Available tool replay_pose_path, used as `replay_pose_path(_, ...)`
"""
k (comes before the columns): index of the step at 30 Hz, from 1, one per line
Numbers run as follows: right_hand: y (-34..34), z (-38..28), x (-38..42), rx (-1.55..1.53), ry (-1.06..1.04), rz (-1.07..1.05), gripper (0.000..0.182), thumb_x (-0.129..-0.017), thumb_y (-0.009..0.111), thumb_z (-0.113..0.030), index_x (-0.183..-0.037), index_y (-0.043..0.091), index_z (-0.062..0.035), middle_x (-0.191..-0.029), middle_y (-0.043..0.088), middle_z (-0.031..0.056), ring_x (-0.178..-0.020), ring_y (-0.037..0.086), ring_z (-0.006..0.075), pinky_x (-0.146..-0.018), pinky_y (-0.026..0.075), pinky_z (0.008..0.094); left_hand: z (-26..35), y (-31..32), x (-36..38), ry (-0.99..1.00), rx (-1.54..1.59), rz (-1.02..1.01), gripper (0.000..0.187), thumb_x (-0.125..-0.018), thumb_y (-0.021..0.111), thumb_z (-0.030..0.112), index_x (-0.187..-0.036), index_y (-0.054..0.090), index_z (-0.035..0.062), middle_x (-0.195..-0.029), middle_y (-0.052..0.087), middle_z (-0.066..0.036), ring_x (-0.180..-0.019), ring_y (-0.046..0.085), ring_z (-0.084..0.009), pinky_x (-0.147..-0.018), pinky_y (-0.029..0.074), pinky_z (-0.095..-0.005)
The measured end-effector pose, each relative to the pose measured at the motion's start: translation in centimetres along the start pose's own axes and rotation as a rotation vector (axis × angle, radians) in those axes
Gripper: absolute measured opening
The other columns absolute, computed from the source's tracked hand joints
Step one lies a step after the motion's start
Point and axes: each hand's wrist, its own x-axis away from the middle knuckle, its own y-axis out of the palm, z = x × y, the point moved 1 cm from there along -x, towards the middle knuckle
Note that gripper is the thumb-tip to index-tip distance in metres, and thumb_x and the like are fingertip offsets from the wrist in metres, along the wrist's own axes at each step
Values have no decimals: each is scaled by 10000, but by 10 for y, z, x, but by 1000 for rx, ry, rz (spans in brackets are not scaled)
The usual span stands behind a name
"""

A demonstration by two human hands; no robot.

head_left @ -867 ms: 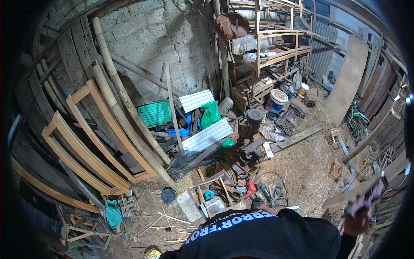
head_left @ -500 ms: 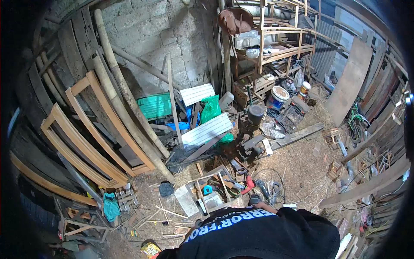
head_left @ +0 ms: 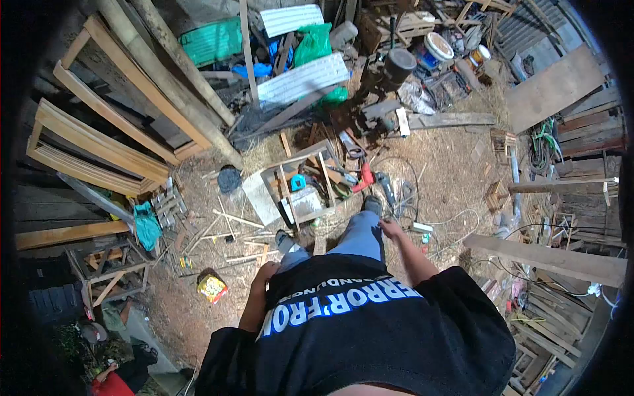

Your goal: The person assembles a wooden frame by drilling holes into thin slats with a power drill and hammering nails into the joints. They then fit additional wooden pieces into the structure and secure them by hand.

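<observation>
My right hand (head_left: 391, 230) hangs beside my right thigh, close to the grey-blue trouser leg (head_left: 362, 234); its fingers are too small to make out. My left hand (head_left: 266, 270) is by my left hip, its fingers mostly hidden. Ahead of my feet lies a shallow wooden box (head_left: 316, 214) with tools and wood pieces in it. A blue tape measure (head_left: 298, 183) sits inside. A red power tool (head_left: 364, 177) rests at the box's right side, with a dark blue-grey tool (head_left: 385, 188) next to it, nearer my right hand.
Wooden frames (head_left: 99, 148) lean at left. A drill-press-like machine (head_left: 400, 63) stands ahead. Cables (head_left: 456, 214) and a white power strip (head_left: 422, 228) lie at right. A yellow packet (head_left: 212, 288) is on the littered ground. Another person's red sleeve (head_left: 112, 383) shows at lower left.
The view has tilted down, so the box and wall items sit higher in it. Both my hands and my legs have come into sight below the box.
</observation>
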Motion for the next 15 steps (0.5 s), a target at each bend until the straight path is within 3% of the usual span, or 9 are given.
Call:
replay_pose_path(2, -8, 4, -11, 242, -39, 16, 441, -975, 625, -384, -1171, 739, -6, -982, 745, 100, -895, 656, 205, -823, 520, 342, 6, -3, 22, -109, 132, 68, 481, -1004, 467, 437, -945, 698, 19, -911, 707, -215, -853, 689, -351, -802, 536, -449)
replay_pose_path(3, -11, -2, -7, 148, 39, -20, 538, -918, 607, -465, -1172, 736, -8, -1121, 745, 220, -1069, 708, 360, -946, 525, 442, -15, 9, 18, -128, 163, 119, 493, -1003, 488, 459, -950, 700, 17, -876, 705, -209, -823, 691, -337, -774, 542, -439)
replay_pose_path(5, -16, 14, -29, 231, -24, 14, 519, -922, 599, -478, -1167, 743, -44, -1100, 747, 217, -1076, 706, 379, -955, 523, 453, 3, -1, 27, -307, 269, 43, 443, -1006, 593, 451, -968, 701, 24, -820, 704, -111, -685, 649, -215, -649, 534, -377)
replay_pose_path(7, -32, -44, -4, 295, 69, -20, 506, -934, 585, -480, -1170, 740, -59, -1103, 743, 224, -1088, 694, 408, -968, 517, 470, -24, 29, 1, -351, 256, 295, 418, -1014, 609, 441, -1060, 685, 33, -870, 714, -84, -703, 646, -195, -633, 522, -365)
replay_pose_path(8, -35, -49, -10, 301, 50, -56, 510, -938, 584, -480, -1179, 736, -58, -1118, 739, 229, -1098, 689, 413, -972, 515, 473, 8, 10, 10, -476, 482, 96, 432, -1008, 631, 436, -1132, 661, 24, -929, 720, -100, -749, 666, -198, -637, 523, -357)
replay_pose_path(9, -37, -55, -15, 307, 33, -93, 513, -942, 583, -481, -1188, 731, -56, -1133, 734, 233, -1108, 684, 418, -977, 514, 475, 13, 14, 2, -502, 480, 172, 468, -1016, 615, 450, -1171, 659, 11, -982, 733, -123, -827, 688, -205, -692, 534, -360)
replay_pose_path(10, -39, -73, -16, 434, 19, -63, 479, -960, 610, -398, -1209, 701, 1, -1026, 741, 177, -948, 681, 280, -867, 516, 408, 25, 16, -3, -484, 503, 225, 564, -994, 622, 470, -1260, 627, -28, -985, 733, -169, -847, 701, -240, -728, 542, -372)
replay_pose_path(13, -38, -95, -37, 400, -55, -198, 531, -979, 561, -466, -1247, 697, -28, -1223, 688, 275, -1180, 642, 439, -1024, 496, 475, 82, 4, -19, -408, 447, 360, 564, -986, 615, 444, -1287, 636, -31, -1102, 722, -238, -1027, 704, -326, -888, 532, -396)
replay_pose_path(15, -34, -109, -54, 457, -74, -250, 528, -990, 557, -463, -1234, 691, -14, -1221, 685, 275, -1180, 638, 441, -1030, 490, 483, 122, -8, -28, -329, 413, 427, 506, -997, 606, 421, -1247, 654, -17, -1154, 712, -242, -1093, 687, -355, -942, 516, -401)
